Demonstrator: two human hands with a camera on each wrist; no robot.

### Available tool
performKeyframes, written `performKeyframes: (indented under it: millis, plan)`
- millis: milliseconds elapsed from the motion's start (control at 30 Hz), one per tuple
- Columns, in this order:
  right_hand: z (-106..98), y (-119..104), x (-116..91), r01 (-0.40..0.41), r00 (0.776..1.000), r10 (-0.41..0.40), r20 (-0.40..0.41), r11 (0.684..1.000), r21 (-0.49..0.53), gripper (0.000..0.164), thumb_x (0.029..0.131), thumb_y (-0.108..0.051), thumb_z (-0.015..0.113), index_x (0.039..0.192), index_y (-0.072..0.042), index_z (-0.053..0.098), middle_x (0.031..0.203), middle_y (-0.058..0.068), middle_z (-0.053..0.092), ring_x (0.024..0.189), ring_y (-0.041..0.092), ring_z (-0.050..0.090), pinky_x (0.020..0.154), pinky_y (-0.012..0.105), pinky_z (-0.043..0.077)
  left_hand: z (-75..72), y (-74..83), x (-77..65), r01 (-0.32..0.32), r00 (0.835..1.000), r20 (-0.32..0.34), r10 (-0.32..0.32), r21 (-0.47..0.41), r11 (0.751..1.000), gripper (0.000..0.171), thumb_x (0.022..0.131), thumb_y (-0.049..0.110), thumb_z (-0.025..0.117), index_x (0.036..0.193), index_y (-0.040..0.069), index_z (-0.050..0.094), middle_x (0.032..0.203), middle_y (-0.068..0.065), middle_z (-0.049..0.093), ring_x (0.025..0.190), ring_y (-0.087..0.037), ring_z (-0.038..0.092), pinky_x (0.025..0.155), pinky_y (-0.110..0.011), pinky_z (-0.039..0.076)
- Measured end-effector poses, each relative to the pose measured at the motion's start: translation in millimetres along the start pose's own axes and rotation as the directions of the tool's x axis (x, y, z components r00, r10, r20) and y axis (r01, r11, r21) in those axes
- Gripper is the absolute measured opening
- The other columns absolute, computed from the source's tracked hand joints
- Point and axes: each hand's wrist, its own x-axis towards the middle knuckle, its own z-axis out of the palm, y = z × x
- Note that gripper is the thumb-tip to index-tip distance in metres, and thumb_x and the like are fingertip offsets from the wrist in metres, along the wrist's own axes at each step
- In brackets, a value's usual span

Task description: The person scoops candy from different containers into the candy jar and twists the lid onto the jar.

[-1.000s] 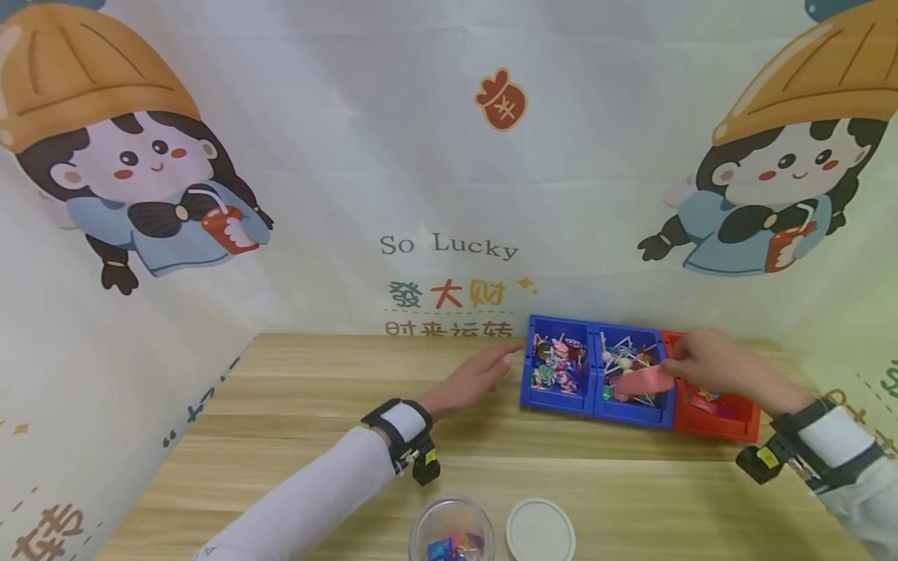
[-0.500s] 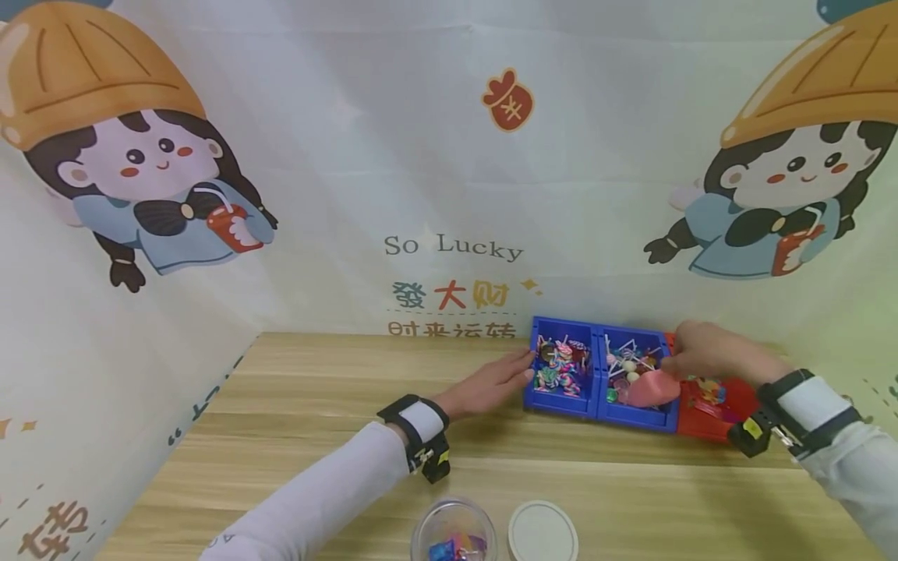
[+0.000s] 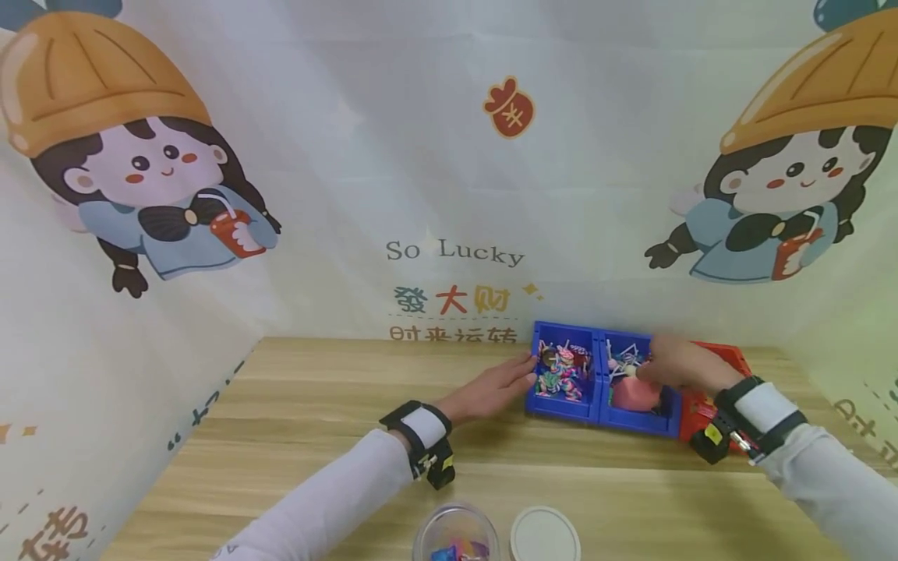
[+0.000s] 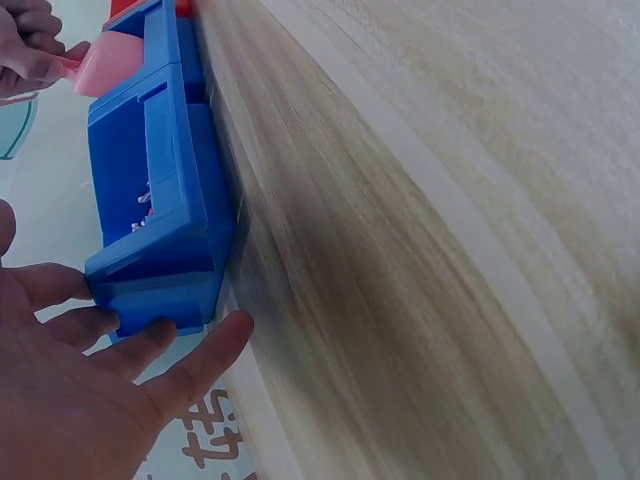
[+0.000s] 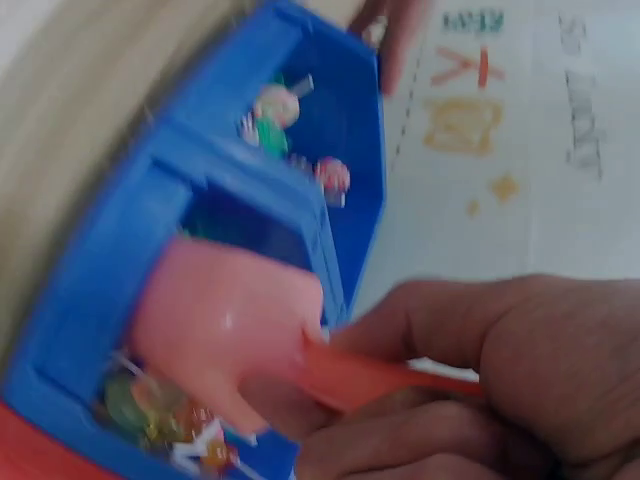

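My right hand (image 3: 682, 363) grips the handle of a pink scoop (image 3: 635, 394). The scoop's bowl sits over the lollipops in the middle blue bin (image 3: 634, 423), hiding part of them. In the right wrist view, the thumb and fingers wrap round the scoop's handle. My left hand (image 3: 493, 388) rests its straight fingers on the outer side of the left blue bin (image 3: 561, 410), which holds striped lollipops (image 3: 561, 372). The left wrist view shows those fingers spread along that bin's end wall (image 4: 150, 300).
A red bin (image 3: 730, 356) adjoins the blue pair on the right, partly behind the right forearm. Near the front edge stand a clear jar (image 3: 422, 538) with wrapped sweets and a round white lid (image 3: 545, 536). A printed backdrop (image 3: 337, 187) closes off the table behind.
My right hand has moved left over the middle bin, and the scoop's bowl has shifted and turned among its lollipops. My left hand has come right, up against the left bin.
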Motion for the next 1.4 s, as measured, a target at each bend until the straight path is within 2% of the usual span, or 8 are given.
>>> performKeyframes:
  millis: [133, 400, 633, 833, 1067, 1167, 1300, 1400]
  plan:
    - [18, -4, -11, -0.018, 0.999, 0.018, -0.039, 1.0, 0.015, 0.019, 0.092, -0.015, 0.053, 0.08, 0.0, 0.053, 0.063, 0.003, 0.043, 0.055, 0.015, 0.046, 0.05, 0.023, 0.038, 2.3, -0.8, -0.8, 0.0, 1.0, -0.014, 0.0, -0.003, 1.0, 0.052, 0.106, 0.033, 0.026, 0.15, 0.006, 0.028, 0.16, -0.011, 0.019, 0.149, -0.025, 0.018, 0.122, -0.039, 0.018]
    - [53, 3, -25, 0.067, 0.967, -0.074, -0.242, 0.997, -0.036, 0.027, 0.091, -0.007, 0.044, 0.065, -0.004, 0.049, 0.059, 0.003, 0.04, 0.052, 0.015, 0.04, 0.049, 0.025, 0.031, 0.5, -1.4, -1.6, -0.005, 1.0, -0.018, 0.004, -0.05, 0.999, 0.053, 0.106, 0.036, 0.026, 0.149, 0.006, 0.029, 0.159, -0.009, 0.021, 0.148, -0.025, 0.02, 0.121, -0.038, 0.02]
    - [73, 2, -22, 0.036, 0.938, -0.036, -0.346, 0.999, -0.006, 0.025, 0.089, -0.007, 0.044, 0.065, -0.001, 0.047, 0.065, 0.011, 0.044, 0.054, 0.021, 0.045, 0.047, 0.026, 0.034, -4.5, -3.0, 0.5, -0.018, 1.0, -0.01, 0.018, -0.043, 0.999, 0.052, 0.106, 0.034, 0.028, 0.149, 0.006, 0.03, 0.159, -0.009, 0.021, 0.148, -0.025, 0.021, 0.121, -0.038, 0.021]
    - [85, 7, -12, -0.027, 0.945, 0.047, -0.324, 0.997, 0.066, 0.028, 0.093, -0.01, 0.039, 0.088, 0.017, 0.044, 0.068, 0.017, 0.044, 0.055, 0.024, 0.049, 0.045, 0.027, 0.038, -3.6, -4.3, 5.2, -0.033, 0.999, -0.009, 0.033, 0.01, 0.999, 0.051, 0.106, 0.033, 0.028, 0.148, 0.005, 0.032, 0.158, -0.015, 0.022, 0.147, -0.028, 0.023, 0.12, -0.039, 0.022]
    - [71, 14, -9, -0.014, 0.951, 0.032, -0.308, 0.998, 0.06, 0.029, 0.092, -0.013, 0.044, 0.065, -0.004, 0.046, 0.06, 0.006, 0.043, 0.054, 0.019, 0.046, 0.047, 0.026, 0.033, -0.6, 1.8, 9.5, -0.072, 0.997, 0.032, 0.067, 0.175, 0.982, 0.054, 0.105, 0.035, 0.03, 0.149, 0.004, 0.03, 0.161, -0.012, 0.013, 0.147, -0.026, 0.023, 0.12, -0.037, 0.021]
    - [60, 15, -8, -0.021, 0.954, 0.036, -0.296, 0.998, 0.054, 0.028, 0.09, -0.014, 0.045, 0.064, -0.007, 0.044, 0.059, 0.004, 0.041, 0.054, 0.019, 0.045, 0.047, 0.026, 0.032, 0.9, 3.2, 12.1, -0.092, 0.995, 0.052, 0.083, 0.221, 0.971, 0.052, 0.105, 0.036, 0.03, 0.149, 0.007, 0.033, 0.162, -0.012, 0.009, 0.146, -0.028, 0.025, 0.12, -0.038, 0.022]
    - [53, 15, -7, -0.045, 0.966, 0.061, -0.252, 0.996, 0.071, 0.027, 0.091, -0.016, 0.045, 0.066, -0.006, 0.046, 0.06, 0.005, 0.042, 0.054, 0.02, 0.048, 0.046, 0.026, 0.036, 3.8, 3.9, 12.1, -0.108, 0.993, 0.063, 0.096, 0.237, 0.966, 0.045, 0.105, 0.034, 0.034, 0.14, 0.009, 0.048, 0.161, -0.016, 0.009, 0.139, -0.03, 0.039, 0.117, -0.036, 0.031]
    - [55, 14, -5, -0.034, 0.968, 0.051, -0.244, 0.997, 0.075, 0.025, 0.091, -0.015, 0.044, 0.07, -0.003, 0.048, 0.062, 0.007, 0.043, 0.056, 0.021, 0.049, 0.048, 0.027, 0.037, 5.7, 3.8, 11.6, -0.115, 0.993, 0.046, 0.107, 0.251, 0.961, 0.036, 0.104, 0.032, 0.038, 0.125, 0.01, 0.058, 0.161, -0.016, 0.011, 0.123, -0.026, 0.057, 0.107, -0.032, 0.043]
